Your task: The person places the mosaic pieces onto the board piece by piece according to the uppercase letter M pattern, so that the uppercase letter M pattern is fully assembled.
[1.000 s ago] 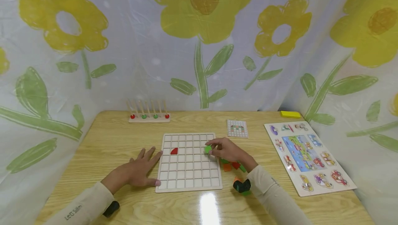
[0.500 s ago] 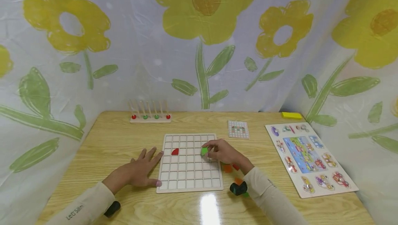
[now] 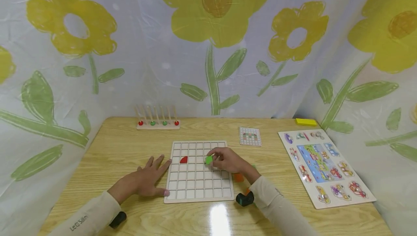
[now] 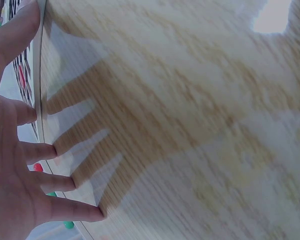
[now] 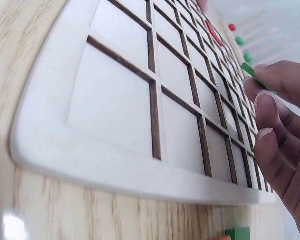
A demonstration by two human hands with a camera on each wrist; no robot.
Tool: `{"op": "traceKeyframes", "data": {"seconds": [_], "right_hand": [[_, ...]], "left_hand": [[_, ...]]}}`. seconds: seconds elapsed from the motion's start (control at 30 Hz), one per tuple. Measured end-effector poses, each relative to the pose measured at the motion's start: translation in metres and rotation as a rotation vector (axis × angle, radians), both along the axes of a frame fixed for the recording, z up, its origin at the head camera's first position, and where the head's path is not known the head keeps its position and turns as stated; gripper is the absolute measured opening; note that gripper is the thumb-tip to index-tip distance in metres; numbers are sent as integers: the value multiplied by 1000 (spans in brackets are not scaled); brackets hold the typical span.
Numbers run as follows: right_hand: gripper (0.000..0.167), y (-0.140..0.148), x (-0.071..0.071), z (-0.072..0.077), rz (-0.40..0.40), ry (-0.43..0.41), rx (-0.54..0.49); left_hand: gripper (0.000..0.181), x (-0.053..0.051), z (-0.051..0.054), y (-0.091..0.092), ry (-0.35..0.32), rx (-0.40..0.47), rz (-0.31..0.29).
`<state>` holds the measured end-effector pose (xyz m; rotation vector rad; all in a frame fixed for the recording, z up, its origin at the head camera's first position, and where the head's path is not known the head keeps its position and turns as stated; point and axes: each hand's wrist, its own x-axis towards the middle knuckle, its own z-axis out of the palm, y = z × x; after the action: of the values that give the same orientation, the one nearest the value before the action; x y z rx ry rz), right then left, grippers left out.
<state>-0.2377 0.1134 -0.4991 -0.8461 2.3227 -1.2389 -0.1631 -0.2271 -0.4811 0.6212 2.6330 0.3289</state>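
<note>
A backdrop (image 3: 146, 49) with yellow flowers hangs behind the board (image 3: 199, 184), and the table (image 3: 130, 145) spreads under and around it. The puzzle (image 3: 307, 160) lies to the board's right, well apart from it. The board itself lies flat, divided into square cells. At its left edge, the left hand (image 3: 146, 181) rests with fingers spread wide, thumb and index tip at the rim. The right hand (image 3: 226, 159) is over its right part, narrow, thumb and finger pinching the green tile (image 3: 209, 160). A rack (image 3: 158, 126) with upright pegs stands behind the board, to its left; a card (image 3: 250, 137) lies behind it to the right, and the yellow bar (image 3: 306, 122) farther right. An orange piece (image 3: 239, 177) lies just beside the board's right edge. The red tile (image 3: 184, 160) sits in a cell of the board's second column from the left. The green tile is tilted over the board, right of the red tile; whether it touches the board, I cannot tell.
</note>
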Motion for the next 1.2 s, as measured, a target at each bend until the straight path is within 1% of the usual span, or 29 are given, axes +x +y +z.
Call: {"op": "traceKeyframes", "data": {"seconds": [0.13,0.3,0.47,0.9,1.1,1.2], "right_hand": [[29,-5,1,0,-12,-19,-5],[29,-11,2,0,-36,-39,-8],[27,-16,1,-1,-59,-35,7],[28,-27,-1,-2,-87,-13,44],[27,-33,-3,-5,-86,-10,27],[27,-36,-3,-6,-99,-28,25]], "left_hand": [[110,0,-2,-1,-6,-3,4],[109,-1,-2,-1,-6,-3,2],[109,-2,-3,-1,-5,-5,-4],[109,0,-1,0,-7,-1,0],[110,0,-1,0,-12,-12,5],[109,0,1,0,-18,-12,5]]}}
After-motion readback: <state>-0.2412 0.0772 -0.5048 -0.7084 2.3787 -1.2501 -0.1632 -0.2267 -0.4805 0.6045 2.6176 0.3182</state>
